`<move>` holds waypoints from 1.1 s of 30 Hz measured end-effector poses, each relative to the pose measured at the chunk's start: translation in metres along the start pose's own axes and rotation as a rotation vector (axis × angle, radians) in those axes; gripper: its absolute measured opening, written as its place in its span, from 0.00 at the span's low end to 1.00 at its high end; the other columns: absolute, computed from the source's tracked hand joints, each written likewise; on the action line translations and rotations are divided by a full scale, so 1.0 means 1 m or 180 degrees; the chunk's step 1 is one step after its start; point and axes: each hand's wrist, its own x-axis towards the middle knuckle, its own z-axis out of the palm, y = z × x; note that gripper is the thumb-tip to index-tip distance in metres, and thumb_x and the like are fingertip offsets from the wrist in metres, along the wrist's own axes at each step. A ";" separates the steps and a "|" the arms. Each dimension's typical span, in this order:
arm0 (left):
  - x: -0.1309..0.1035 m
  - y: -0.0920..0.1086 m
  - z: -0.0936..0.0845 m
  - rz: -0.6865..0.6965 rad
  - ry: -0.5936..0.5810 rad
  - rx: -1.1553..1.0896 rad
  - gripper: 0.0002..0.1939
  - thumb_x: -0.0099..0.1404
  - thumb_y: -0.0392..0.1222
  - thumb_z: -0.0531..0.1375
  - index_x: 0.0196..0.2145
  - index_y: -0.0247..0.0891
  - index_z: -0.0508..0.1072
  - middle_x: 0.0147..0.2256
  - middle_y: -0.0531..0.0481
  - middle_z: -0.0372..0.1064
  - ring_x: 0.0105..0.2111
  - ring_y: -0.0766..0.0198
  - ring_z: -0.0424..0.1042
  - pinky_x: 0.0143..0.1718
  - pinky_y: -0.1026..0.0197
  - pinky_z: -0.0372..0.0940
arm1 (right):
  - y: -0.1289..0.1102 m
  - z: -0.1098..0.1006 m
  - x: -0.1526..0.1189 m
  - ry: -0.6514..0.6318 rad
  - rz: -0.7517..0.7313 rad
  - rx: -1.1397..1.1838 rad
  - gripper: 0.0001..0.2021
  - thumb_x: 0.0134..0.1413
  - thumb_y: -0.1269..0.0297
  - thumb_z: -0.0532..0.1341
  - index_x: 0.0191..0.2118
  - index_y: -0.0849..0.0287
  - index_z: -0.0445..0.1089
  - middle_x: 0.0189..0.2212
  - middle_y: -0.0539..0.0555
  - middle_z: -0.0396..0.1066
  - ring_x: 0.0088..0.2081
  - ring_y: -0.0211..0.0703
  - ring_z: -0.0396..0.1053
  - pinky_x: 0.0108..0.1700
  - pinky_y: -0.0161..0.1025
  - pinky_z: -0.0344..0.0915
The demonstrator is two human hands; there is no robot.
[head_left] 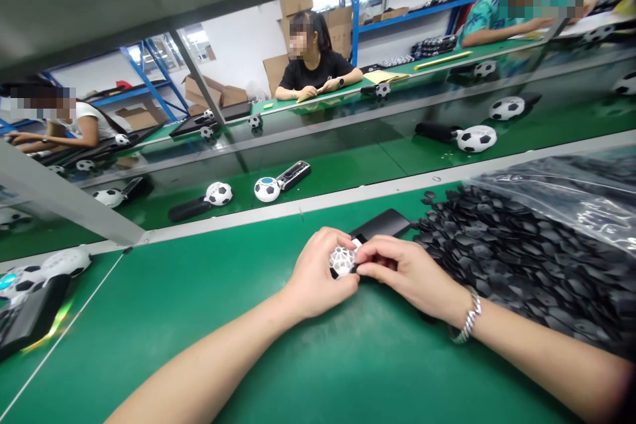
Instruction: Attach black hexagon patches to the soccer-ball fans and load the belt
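Note:
On the green bench, a white soccer-ball-shaped part (342, 260) with a black flat handle (383, 224) lies under my hands. My left hand (318, 275) curls around the ball's near left side, its thumb and fingers gripping it. At the ball's right side, my right hand (405, 271) pinches a small black piece (354, 268) against its surface, partly hidden by the fingertips. Just right of my right hand spreads a big heap of small black panels (517, 258).
A clear plastic bag (591, 192) lies over the heap's far side. Beyond the metal rail (278, 211), soccer-ball units such as one with a blue disc (268, 189) lie on the green belt. More units (34, 278) sit at the left. Several people sit across the line.

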 end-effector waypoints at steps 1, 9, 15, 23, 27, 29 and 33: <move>0.000 0.000 0.000 -0.0003 -0.0011 -0.0010 0.17 0.46 0.29 0.58 0.35 0.40 0.64 0.40 0.49 0.64 0.42 0.58 0.65 0.45 0.54 0.61 | -0.001 0.000 0.000 0.0004 -0.0138 -0.0035 0.03 0.49 0.65 0.60 0.29 0.56 0.71 0.28 0.50 0.69 0.30 0.40 0.65 0.33 0.35 0.61; 0.000 -0.003 -0.002 -0.0083 -0.0009 -0.0201 0.18 0.47 0.29 0.60 0.37 0.40 0.65 0.41 0.48 0.63 0.44 0.59 0.65 0.47 0.55 0.61 | 0.000 0.006 0.000 0.0105 0.0234 0.0116 0.03 0.48 0.66 0.60 0.26 0.57 0.68 0.22 0.47 0.67 0.23 0.37 0.64 0.27 0.33 0.60; -0.002 0.001 0.003 0.0051 0.0093 0.0013 0.16 0.47 0.28 0.58 0.35 0.40 0.64 0.40 0.48 0.64 0.44 0.58 0.65 0.45 0.55 0.61 | -0.001 0.002 0.000 0.0171 0.0398 0.0058 0.08 0.44 0.62 0.63 0.22 0.58 0.66 0.19 0.46 0.66 0.22 0.36 0.61 0.24 0.33 0.57; 0.003 -0.001 -0.003 -0.0080 -0.0025 -0.0182 0.16 0.47 0.28 0.59 0.35 0.39 0.65 0.40 0.48 0.64 0.42 0.59 0.66 0.45 0.55 0.61 | 0.006 0.005 0.003 0.0250 0.0258 0.0122 0.11 0.47 0.58 0.62 0.23 0.58 0.65 0.19 0.46 0.64 0.22 0.35 0.61 0.23 0.32 0.57; 0.005 -0.005 -0.009 -0.0135 -0.0170 -0.0376 0.17 0.47 0.30 0.61 0.36 0.39 0.65 0.43 0.48 0.63 0.43 0.59 0.66 0.46 0.55 0.61 | 0.006 0.003 0.007 0.0066 0.0249 0.0209 0.09 0.48 0.59 0.62 0.25 0.58 0.66 0.19 0.46 0.65 0.21 0.34 0.62 0.23 0.31 0.59; 0.004 -0.006 -0.010 -0.0100 -0.0194 -0.0348 0.18 0.47 0.30 0.62 0.37 0.40 0.65 0.43 0.49 0.63 0.44 0.58 0.66 0.47 0.54 0.60 | 0.004 0.001 0.009 -0.0012 0.0273 0.0237 0.10 0.48 0.59 0.62 0.25 0.59 0.66 0.18 0.45 0.64 0.20 0.34 0.62 0.22 0.30 0.59; 0.003 -0.006 -0.006 -0.0065 -0.0128 -0.0282 0.17 0.47 0.30 0.62 0.36 0.40 0.65 0.42 0.49 0.63 0.43 0.59 0.66 0.46 0.55 0.60 | 0.003 -0.002 0.010 -0.0077 0.0337 0.0196 0.10 0.47 0.60 0.63 0.23 0.59 0.65 0.16 0.45 0.63 0.19 0.33 0.61 0.21 0.30 0.57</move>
